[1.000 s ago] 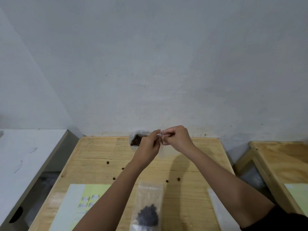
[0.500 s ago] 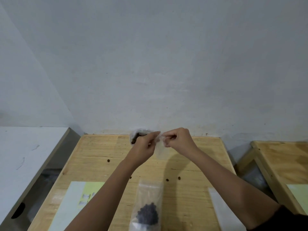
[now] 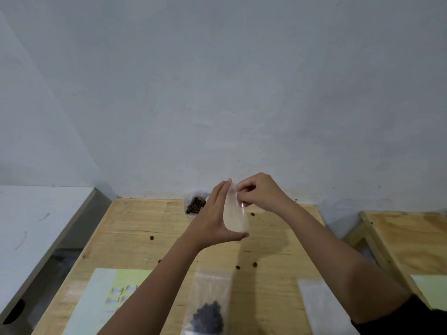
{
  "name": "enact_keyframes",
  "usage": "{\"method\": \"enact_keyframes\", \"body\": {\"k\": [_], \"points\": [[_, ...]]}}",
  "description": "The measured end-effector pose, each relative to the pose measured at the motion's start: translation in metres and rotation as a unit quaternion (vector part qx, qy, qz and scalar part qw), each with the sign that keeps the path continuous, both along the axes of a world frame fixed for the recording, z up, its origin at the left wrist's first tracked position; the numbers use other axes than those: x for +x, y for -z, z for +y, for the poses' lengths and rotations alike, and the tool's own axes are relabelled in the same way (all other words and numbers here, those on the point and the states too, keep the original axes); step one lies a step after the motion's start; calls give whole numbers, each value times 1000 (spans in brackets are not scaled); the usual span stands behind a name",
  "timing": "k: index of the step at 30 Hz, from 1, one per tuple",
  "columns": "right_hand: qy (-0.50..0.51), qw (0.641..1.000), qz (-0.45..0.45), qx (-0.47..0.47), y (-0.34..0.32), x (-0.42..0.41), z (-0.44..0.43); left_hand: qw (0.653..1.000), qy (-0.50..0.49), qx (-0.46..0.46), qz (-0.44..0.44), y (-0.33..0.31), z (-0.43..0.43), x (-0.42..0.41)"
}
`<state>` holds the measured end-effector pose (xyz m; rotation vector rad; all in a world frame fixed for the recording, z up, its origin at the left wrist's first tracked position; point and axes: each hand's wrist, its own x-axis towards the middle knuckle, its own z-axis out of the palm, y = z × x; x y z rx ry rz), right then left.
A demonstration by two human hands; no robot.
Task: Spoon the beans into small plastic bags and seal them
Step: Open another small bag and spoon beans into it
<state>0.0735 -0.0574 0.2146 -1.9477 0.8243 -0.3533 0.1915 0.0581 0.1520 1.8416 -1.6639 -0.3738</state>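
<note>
I hold a small empty clear plastic bag (image 3: 235, 217) upright above the far half of the wooden table (image 3: 135, 228). My left hand (image 3: 214, 220) lies flat against its left side with straight fingers and the thumb under its bottom edge. My right hand (image 3: 262, 193) pinches the bag's top edge. Behind my left hand, by the wall, an open bag of brown beans (image 3: 195, 205) stands. A clear bag with dark beans in it (image 3: 209, 309) lies flat near the front edge. No spoon is in view.
Loose beans (image 3: 254, 264) are scattered on the table. A white and yellow label sheet (image 3: 106, 293) lies front left, and empty clear bags (image 3: 319, 308) front right. A second wooden table (image 3: 408, 240) stands to the right and a white surface (image 3: 36, 223) to the left.
My left hand has gone from pinching the bag's top to lying flat along its side with the thumb underneath. The beans bag behind it has come into sight again.
</note>
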Motion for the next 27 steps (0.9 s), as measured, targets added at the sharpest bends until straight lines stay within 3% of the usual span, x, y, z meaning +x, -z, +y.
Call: {"method": "enact_keyframes", "body": {"k": [3,6,9,13,18,21,27], "points": [[21,992,43,-116,5,-2,-6,998,-18,-52,7,1,-3,0],[52,987,3,-152,10,-3,-4,996,-39,-70,34,1,-7,-1],[45,993,-28,-109,17,-2,5,991,-67,-100,59,3,-11,-4],[-20,994,91,-62,17,0,9,991,-36,-128,15,10,-13,-8],[-79,977,167,-109,18,3,10,994,-20,-109,15,16,-10,-4],[-90,981,147,-88,25,8,12,996,-21,-82,20,18,-5,7],[-60,996,42,48,49,25,6,994,-78,-26,66,35,16,43]]}}
